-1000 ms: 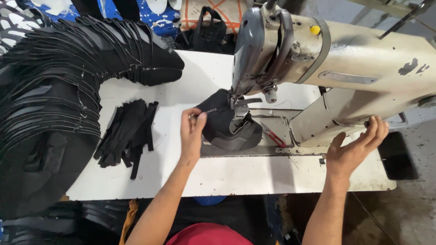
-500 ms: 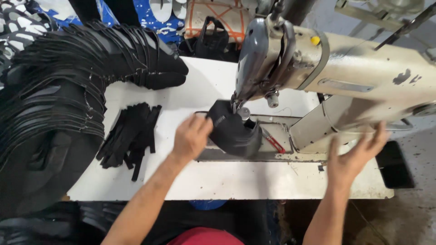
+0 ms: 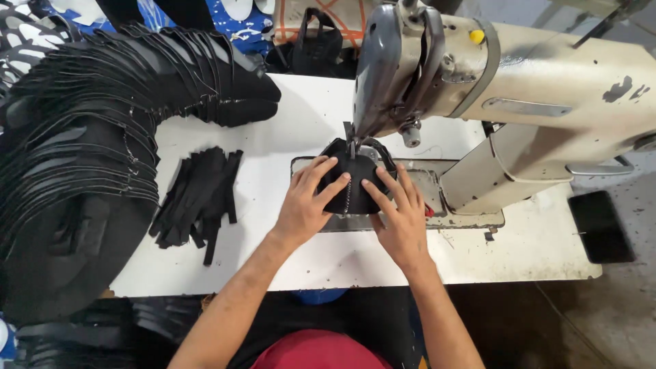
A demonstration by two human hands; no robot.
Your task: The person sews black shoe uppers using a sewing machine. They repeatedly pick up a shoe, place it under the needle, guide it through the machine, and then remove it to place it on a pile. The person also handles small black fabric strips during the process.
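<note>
- Far left, hanging over worktop's (image 3: 287,123) left edge & back-left corner: long fanned stack of black cut pieces (image 3: 89,157), curling from front-left up to the back edge.
- Just right of it, left-centre of worktop: small loose pile of black strips (image 3: 198,198), apart from the stack.
- Left hand (image 3: 307,205), mid worktop nr front edge: fingers spread, flat on the black workpiece (image 3: 352,184), pressing its left side; not clenched.
- Black workpiece sits on the metal bed plate (image 3: 451,212) at worktop centre, right under the needle/foot (image 3: 352,149); a pale stitch line runs down its middle betw. the two hands.
- Right hand (image 3: 403,215): fingers also spread, resting on workpiece's right side; open, palm down, no pinch seen.
- Sewing machine (image 3: 519,75), cream w/ chipped paint, spans back-right of worktop; head overhangs the workpiece.
- Right of worktop's right edge: dark flat thing on the floor (image 3: 601,225), can't tell what.
- Behind back edge: black bag (image 3: 314,44), blue/white patterned sheets (image 3: 239,20).
</note>
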